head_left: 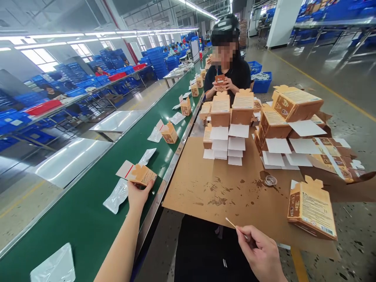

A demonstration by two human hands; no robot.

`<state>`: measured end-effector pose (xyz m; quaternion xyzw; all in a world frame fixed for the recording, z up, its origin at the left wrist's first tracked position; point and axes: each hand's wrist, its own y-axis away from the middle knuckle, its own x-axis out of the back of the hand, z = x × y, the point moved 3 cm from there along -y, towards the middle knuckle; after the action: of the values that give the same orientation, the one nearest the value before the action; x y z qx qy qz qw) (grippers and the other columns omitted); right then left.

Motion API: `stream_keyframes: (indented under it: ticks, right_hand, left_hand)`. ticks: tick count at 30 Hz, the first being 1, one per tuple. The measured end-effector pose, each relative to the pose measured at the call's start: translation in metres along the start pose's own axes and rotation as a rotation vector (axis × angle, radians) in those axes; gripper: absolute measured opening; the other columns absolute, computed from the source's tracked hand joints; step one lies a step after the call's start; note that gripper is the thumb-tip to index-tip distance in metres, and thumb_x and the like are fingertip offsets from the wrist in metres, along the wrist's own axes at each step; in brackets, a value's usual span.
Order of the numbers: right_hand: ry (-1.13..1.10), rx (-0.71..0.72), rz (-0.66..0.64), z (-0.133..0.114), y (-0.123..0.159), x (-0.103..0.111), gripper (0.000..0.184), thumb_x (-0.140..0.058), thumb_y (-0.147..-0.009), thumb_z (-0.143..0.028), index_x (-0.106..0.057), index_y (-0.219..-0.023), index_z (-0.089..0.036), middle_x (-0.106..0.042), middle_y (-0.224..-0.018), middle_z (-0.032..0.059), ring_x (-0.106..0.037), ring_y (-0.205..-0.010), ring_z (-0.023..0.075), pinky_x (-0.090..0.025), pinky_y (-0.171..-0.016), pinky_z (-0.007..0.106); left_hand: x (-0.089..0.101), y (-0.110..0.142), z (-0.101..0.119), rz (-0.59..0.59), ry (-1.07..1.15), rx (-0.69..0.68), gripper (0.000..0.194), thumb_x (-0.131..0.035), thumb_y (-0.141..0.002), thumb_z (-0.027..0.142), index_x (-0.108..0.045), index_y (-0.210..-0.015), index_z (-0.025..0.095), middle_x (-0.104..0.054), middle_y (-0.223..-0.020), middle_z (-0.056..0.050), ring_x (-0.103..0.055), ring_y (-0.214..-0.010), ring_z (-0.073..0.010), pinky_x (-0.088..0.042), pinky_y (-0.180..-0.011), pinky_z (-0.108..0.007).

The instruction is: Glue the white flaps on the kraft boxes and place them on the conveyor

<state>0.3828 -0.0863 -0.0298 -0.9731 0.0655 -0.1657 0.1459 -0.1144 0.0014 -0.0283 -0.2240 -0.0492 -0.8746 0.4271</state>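
On the green conveyor belt, my left hand point(138, 194) is closed around a small brown-and-tan printed carton point(143, 175) whose white flap with a red strip stands open. White sealed pouches lie beside it, the nearest pouch point(116, 196) left of my wrist. My right hand point(260, 250) pinches a cotton swab point(230, 223), its tip pointing up and left over the front edge of the cardboard sheet point(188, 188). Farther right on that sheet stands a single carton point(313, 209) with its tabs up. A small clear round dish point(270, 180) sits among dark wet spots.
Stacked cartons point(220, 109) with white flaps hanging out stand at the back of the cardboard, with another pile point(296, 105) to the right. More cartons and pouches line the belt point(96, 231). Across the table, a person point(226, 74) in a dark cap holds a carton.
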Motion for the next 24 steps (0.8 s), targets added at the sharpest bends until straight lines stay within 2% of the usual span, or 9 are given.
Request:
stream_keyframes:
  ticks: [4,8,10,12,15,17,20,22,24]
  right_hand:
    - [-0.025,0.027,-0.034,-0.005,-0.005,-0.011,0.040,-0.078,-0.107,-0.046,-0.078,-0.072,-0.027,-0.058,-0.055,-0.0040,-0.050,-0.042,0.0147,-0.046,-0.041,0.024]
    - [-0.032,0.059,-0.066,-0.008,-0.009,-0.015,0.038,-0.077,-0.108,-0.042,-0.078,-0.072,-0.028,-0.059,-0.055,-0.0044,-0.051,-0.042,0.0147,-0.047,-0.042,0.024]
    - [-0.021,0.053,-0.054,-0.007,-0.010,-0.009,0.036,-0.078,-0.107,-0.042,-0.078,-0.073,-0.029,-0.059,-0.055,-0.0047,-0.051,-0.042,0.0151,-0.047,-0.042,0.025]
    - [0.001,0.044,-0.022,-0.004,-0.009,0.001,0.035,-0.079,-0.106,-0.043,-0.079,-0.074,-0.029,-0.060,-0.056,-0.0042,-0.053,-0.043,0.0160,-0.049,-0.042,0.026]
    - [0.042,0.004,0.040,0.003,-0.002,0.022,0.036,-0.082,-0.105,-0.048,-0.081,-0.074,-0.030,-0.062,-0.056,-0.0030,-0.056,-0.042,0.0174,-0.053,-0.042,0.027]
    - [0.065,-0.046,0.081,0.009,0.005,0.036,0.037,-0.083,-0.105,-0.053,-0.084,-0.074,-0.031,-0.063,-0.056,-0.0021,-0.058,-0.043,0.0184,-0.056,-0.043,0.027]
    - [0.085,-0.098,0.103,0.016,0.016,0.048,0.039,-0.083,-0.104,-0.058,-0.088,-0.076,-0.031,-0.067,-0.057,-0.0005,-0.063,-0.044,0.0198,-0.059,-0.045,0.027]
    - [0.092,-0.109,0.104,0.018,0.020,0.050,0.039,-0.082,-0.104,-0.058,-0.089,-0.077,-0.031,-0.068,-0.057,-0.0002,-0.065,-0.044,0.0201,-0.059,-0.045,0.027]
    - [0.098,-0.102,0.106,0.017,0.021,0.050,0.038,-0.082,-0.105,-0.058,-0.089,-0.078,-0.031,-0.069,-0.057,-0.0003,-0.065,-0.044,0.0202,-0.059,-0.045,0.027]
  left_hand:
    - [-0.014,0.002,0.000,0.007,-0.011,0.014,0.073,-0.104,-0.068,0.042,-0.056,-0.122,0.030,-0.077,-0.121,-0.010,-0.083,-0.127,-0.0429,-0.067,-0.120,-0.067]
    - [-0.020,0.000,0.013,-0.029,0.014,0.016,0.082,-0.108,-0.062,0.046,-0.056,-0.124,0.028,-0.077,-0.131,-0.016,-0.080,-0.137,-0.0479,-0.060,-0.128,-0.072]
    - [-0.019,0.000,0.019,-0.016,0.057,-0.013,0.098,-0.112,-0.056,0.046,-0.056,-0.134,0.026,-0.074,-0.146,-0.021,-0.073,-0.153,-0.0490,-0.053,-0.138,-0.070]
    - [-0.015,0.004,0.023,0.055,0.112,-0.058,0.124,-0.116,-0.048,0.046,-0.051,-0.152,0.025,-0.064,-0.165,-0.024,-0.058,-0.171,-0.0478,-0.041,-0.148,-0.065]
    - [-0.006,0.017,0.025,0.176,0.175,-0.169,0.145,-0.116,-0.050,0.051,-0.039,-0.170,0.026,-0.051,-0.178,-0.026,-0.043,-0.182,-0.0465,-0.031,-0.153,-0.064]
    - [-0.002,0.027,0.034,0.227,0.202,-0.296,0.138,-0.113,-0.057,0.054,-0.038,-0.170,0.026,-0.052,-0.175,-0.024,-0.045,-0.180,-0.0459,-0.032,-0.152,-0.067]
    - [-0.014,0.036,0.066,0.307,0.287,-0.516,0.106,-0.106,-0.071,0.057,-0.047,-0.155,0.029,-0.057,-0.163,-0.018,-0.059,-0.166,-0.0425,-0.042,-0.147,-0.068]
    - [-0.046,0.033,0.100,0.217,0.372,-0.534,0.080,-0.097,-0.082,0.061,-0.054,-0.142,0.030,-0.061,-0.151,-0.013,-0.069,-0.153,-0.0378,-0.051,-0.140,-0.064]
    - [-0.101,0.023,0.135,-0.053,0.394,-0.385,0.063,-0.088,-0.091,0.064,-0.060,-0.135,0.029,-0.068,-0.139,-0.011,-0.072,-0.143,-0.0344,-0.056,-0.133,-0.059]
